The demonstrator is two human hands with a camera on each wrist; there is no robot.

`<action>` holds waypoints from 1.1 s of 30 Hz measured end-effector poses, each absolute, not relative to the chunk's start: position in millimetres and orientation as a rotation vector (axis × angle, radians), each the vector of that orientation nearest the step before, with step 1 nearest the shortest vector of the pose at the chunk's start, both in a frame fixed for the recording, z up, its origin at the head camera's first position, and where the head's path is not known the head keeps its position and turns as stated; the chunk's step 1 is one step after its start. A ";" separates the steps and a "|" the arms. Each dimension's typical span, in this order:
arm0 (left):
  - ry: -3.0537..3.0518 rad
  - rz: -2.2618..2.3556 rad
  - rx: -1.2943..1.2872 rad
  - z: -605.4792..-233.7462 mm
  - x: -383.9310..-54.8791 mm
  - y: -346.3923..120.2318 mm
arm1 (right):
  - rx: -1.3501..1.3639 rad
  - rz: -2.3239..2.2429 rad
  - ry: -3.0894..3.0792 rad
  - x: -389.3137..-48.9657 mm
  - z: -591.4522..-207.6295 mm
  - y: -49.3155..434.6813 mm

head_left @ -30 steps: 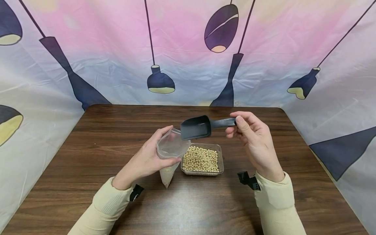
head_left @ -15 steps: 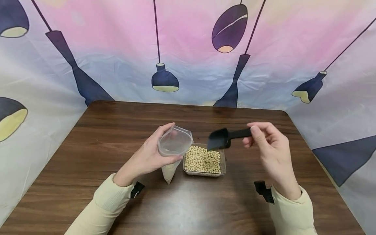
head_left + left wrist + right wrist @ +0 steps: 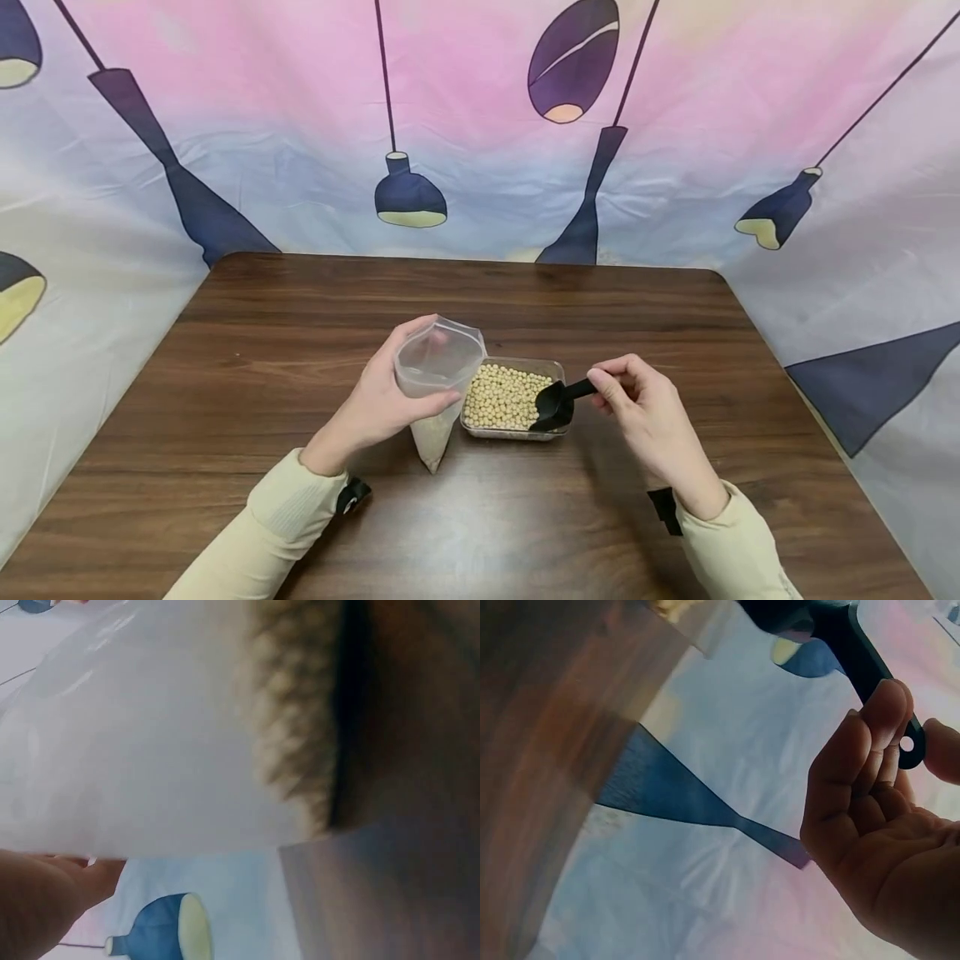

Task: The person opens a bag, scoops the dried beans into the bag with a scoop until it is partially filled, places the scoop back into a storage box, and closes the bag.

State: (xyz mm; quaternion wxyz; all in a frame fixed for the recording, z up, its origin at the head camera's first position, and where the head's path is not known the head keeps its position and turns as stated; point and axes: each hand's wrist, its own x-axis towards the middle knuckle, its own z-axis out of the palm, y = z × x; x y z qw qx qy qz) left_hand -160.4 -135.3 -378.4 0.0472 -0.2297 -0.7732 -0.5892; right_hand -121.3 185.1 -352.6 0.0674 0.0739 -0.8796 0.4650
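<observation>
My left hand (image 3: 378, 404) grips a translucent plastic bag (image 3: 432, 433) near its top, thumb in front, so its mouth gapes upward. Soybeans (image 3: 296, 712) fill the lower part of the bag in the left wrist view. Between finger and thumb my right hand (image 3: 652, 408) pinches the handle end of a black scoop (image 3: 557, 407), which has a small hole there. The scoop's head is at the right side of a clear rectangular container (image 3: 517, 434), tilted down against the soybeans (image 3: 502, 396) inside. The bag hangs just left of that container.
The brown wooden table (image 3: 480, 533) spreads around the container on all sides. Beyond its far edge hangs a cloth backdrop (image 3: 480, 125) printed with lamps, and it continues down both sides.
My right hand has carried the scoop from beside the bag's mouth, rightward and then down to the beans in the container. The left hand keeps holding the bag in nearly the same place.
</observation>
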 end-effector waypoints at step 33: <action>-2.253 -1.708 -0.680 -391.0 -157.9 -124.7 | 0.040 1.384 -2.869 -116.6 -404.1 195.5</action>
